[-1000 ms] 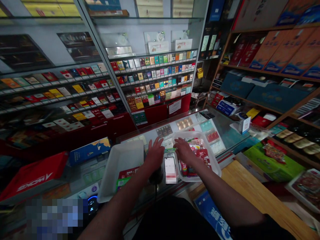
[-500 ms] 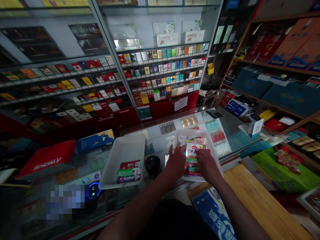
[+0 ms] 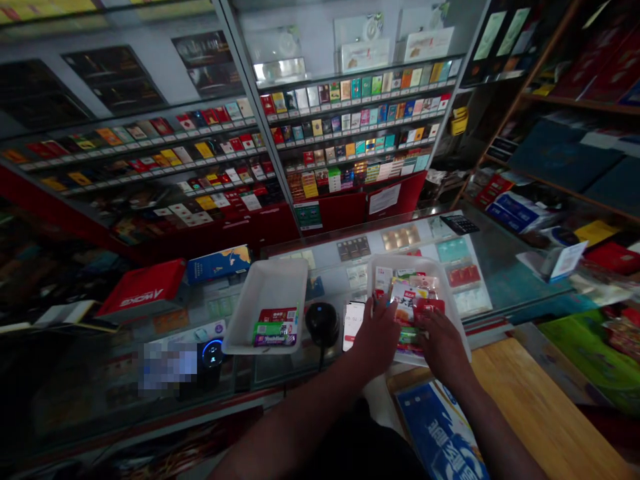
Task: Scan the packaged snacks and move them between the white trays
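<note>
Right hand [image 3: 443, 348], shifted, touching red packet [image 3: 429, 307]

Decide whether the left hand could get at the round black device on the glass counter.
Probably yes: only a flat smartphone lies between the left hand and the round black device.

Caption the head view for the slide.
Head view: left hand and right hand over packets in a white tray on a glass shop counter.
</note>
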A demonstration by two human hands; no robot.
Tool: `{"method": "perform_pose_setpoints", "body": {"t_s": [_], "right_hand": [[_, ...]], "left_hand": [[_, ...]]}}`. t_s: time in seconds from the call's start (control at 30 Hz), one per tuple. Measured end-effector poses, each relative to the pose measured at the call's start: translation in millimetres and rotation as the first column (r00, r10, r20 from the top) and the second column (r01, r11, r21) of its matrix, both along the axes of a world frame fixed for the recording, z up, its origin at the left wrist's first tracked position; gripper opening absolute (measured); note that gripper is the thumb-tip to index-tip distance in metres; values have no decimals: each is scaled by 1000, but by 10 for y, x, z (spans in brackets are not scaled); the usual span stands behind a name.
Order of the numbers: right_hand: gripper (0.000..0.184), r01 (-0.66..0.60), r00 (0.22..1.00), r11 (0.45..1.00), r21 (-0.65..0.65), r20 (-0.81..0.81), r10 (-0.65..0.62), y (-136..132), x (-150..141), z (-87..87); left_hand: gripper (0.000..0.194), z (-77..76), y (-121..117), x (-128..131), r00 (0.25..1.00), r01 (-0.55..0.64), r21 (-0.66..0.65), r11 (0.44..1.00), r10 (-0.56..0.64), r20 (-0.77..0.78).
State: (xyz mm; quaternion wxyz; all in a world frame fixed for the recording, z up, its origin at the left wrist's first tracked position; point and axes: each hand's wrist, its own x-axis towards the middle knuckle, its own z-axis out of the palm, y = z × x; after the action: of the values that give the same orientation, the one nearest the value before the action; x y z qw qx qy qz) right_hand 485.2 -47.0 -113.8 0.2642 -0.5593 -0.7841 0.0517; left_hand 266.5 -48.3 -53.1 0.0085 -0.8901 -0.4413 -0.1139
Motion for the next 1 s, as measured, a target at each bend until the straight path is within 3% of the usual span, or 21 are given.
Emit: {"method": "perform_pose_setpoints", "body": {"t_s": [0.13, 0.27, 0.4, 0.53, 0.77, 1.0], "right_hand": [[28, -23, 1000, 1000, 17, -18, 23, 70, -140, 137], [23, -14, 1000, 999, 45, -17, 14, 134, -412, 365], [24, 11, 1000, 997, 73, -27, -10, 148, -796, 573], [24, -33, 998, 998, 48, -53, 36, 202, -1245, 692], [24, -136, 986, 991, 7, -98, 136, 345, -2198, 807], [31, -321, 947, 941, -110, -59, 316, 223, -3226, 827]], "left_hand": [[31, 104, -92, -154, 999, -24, -28, 999, 24, 23], [31, 323, -139, -412, 999, -28, -31, 999, 29, 29], [30, 521, -157, -765, 997, -52, -40, 998, 54, 47], [25, 580, -192, -1225, 985, -135, -39, 990, 139, 104], [26, 472, -268, -2224, 933, -330, -91, 940, 339, 121], [26, 56, -319, -3198, 894, -449, -115, 886, 443, -72]]}}
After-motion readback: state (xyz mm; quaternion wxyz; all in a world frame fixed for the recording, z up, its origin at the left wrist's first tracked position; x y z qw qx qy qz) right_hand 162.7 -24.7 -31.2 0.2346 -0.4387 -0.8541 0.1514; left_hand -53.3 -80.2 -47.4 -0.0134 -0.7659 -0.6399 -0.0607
